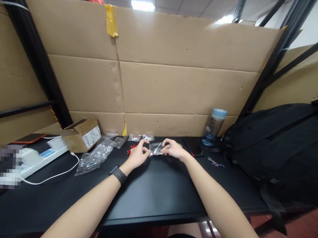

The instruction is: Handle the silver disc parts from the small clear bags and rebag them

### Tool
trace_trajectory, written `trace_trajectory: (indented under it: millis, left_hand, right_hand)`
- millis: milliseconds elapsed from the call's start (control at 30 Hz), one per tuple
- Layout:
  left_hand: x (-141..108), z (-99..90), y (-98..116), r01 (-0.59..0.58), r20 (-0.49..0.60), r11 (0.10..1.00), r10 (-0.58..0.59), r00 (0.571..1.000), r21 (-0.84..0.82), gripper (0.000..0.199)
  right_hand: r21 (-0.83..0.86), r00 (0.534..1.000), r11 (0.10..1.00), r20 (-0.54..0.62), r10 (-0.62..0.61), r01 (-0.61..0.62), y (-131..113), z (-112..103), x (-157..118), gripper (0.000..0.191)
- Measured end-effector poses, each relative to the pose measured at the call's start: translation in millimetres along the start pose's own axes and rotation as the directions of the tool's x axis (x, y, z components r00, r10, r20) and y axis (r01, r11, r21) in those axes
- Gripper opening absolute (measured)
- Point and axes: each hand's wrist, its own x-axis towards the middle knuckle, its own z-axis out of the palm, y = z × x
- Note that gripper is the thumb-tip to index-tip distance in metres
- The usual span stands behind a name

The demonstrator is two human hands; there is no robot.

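Observation:
A small clear plastic bag [155, 148] is stretched between my two hands, just over the black table. The fingers of my left hand [139, 155] pinch its left edge. My right hand [172, 149] grips the right edge between thumb and fingers. Whatever may lie inside the bag is too small to make out. Red stringy pieces [131, 149] lie beside my left hand. Behind the hands, two small filled clear packets [148, 137] rest near the cardboard wall. More clear plastic bags [96, 156] are heaped to the left.
An open cardboard box [81, 134] and a white power strip [43, 159] with a cable stand at left. To the right are a dark phone [194, 148], a keychain [215, 163], a water bottle [214, 127] and a black backpack [280, 146]. A cardboard wall [161, 83] closes off the back.

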Motion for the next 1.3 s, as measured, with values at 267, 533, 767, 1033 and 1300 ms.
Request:
trace_trajectory:
  millis: [267,533,767,1033,1300]
  left_hand:
    - [-6.5,3.2,9.4,-0.162,0.088,0.888,0.137,0.987,0.431,0.035]
    - [-12.4,-2.8,11.3,-0.293,0.174,0.828,0.237,0.956,0.479,0.026]
    - [-5.4,-4.2,10.8,-0.21,0.114,0.878,0.178,0.977,0.43,0.024]
    - [-2.4,2.3,2.7,-0.094,0.062,0.934,0.078,0.995,0.344,0.022]
    - [-3.0,4.0,4.7,-0.129,0.037,0.88,0.126,0.991,0.458,0.028]
  right_hand:
    - [-0.483,0.981,0.854,0.074,-0.182,0.195,6.4,4.3,4.0,0.043]
    - [-0.696,0.943,0.637,0.231,-0.24,0.332,-6.5,5.4,-6.9,0.044]
    - [-0.559,0.942,0.758,0.208,-0.264,0.336,-15.8,2.5,-7.3,0.031]
    - [-0.471,0.985,0.865,0.072,-0.156,0.172,-10.8,2.9,-5.2,0.028]
    - [-0.584,0.908,0.697,0.244,-0.34,0.417,-14.1,14.1,-6.8,0.025]
